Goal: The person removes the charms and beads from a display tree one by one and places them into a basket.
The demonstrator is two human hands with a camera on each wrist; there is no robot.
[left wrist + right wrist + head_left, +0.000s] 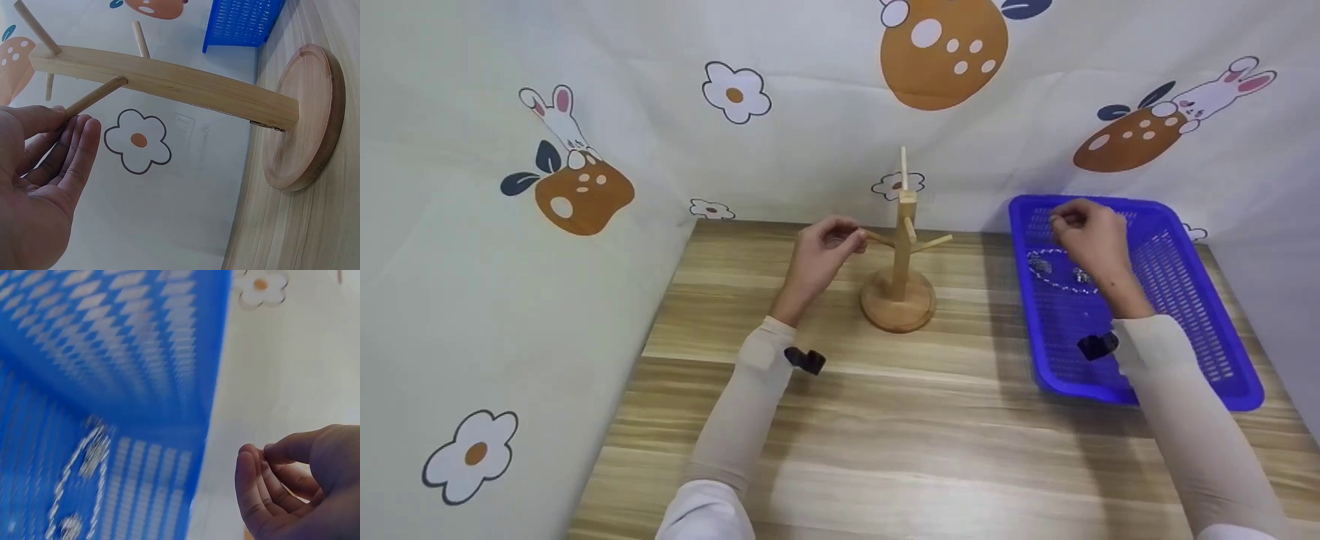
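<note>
- Wooden stand: upright post on a round base, with short pegs angling out near the top. It stands on the table, near its far edge, between the two hands. Judged stiff and light, steadied by the wide base; a push high on a peg could tip it, so the post or the base is the safer place to take hold.
- Left hand: at the tip of the left peg. In the left wrist view the fingertips touch the peg's end with the fingers nearly straight, the thumb alongside; no firm wrap around it shows.
- Beaded chain: a silvery loop lying on the floor of the blue basket, below the right hand. Judged limp, light and apt to slip or tangle; best pinched at one point of the loop and lifted clear.
- Right hand: raised over the far part of the basket, fingers curled inward with tips close together. Nothing is seen between them in the right wrist view.
- Blue basket: perforated plastic, rectangular, at the table's right side, well apart from the stand.
- Table: wood-grain top, smooth and level.
- Surround: pale cloth printed with flowers and rabbits hangs behind and on both sides.
</note>
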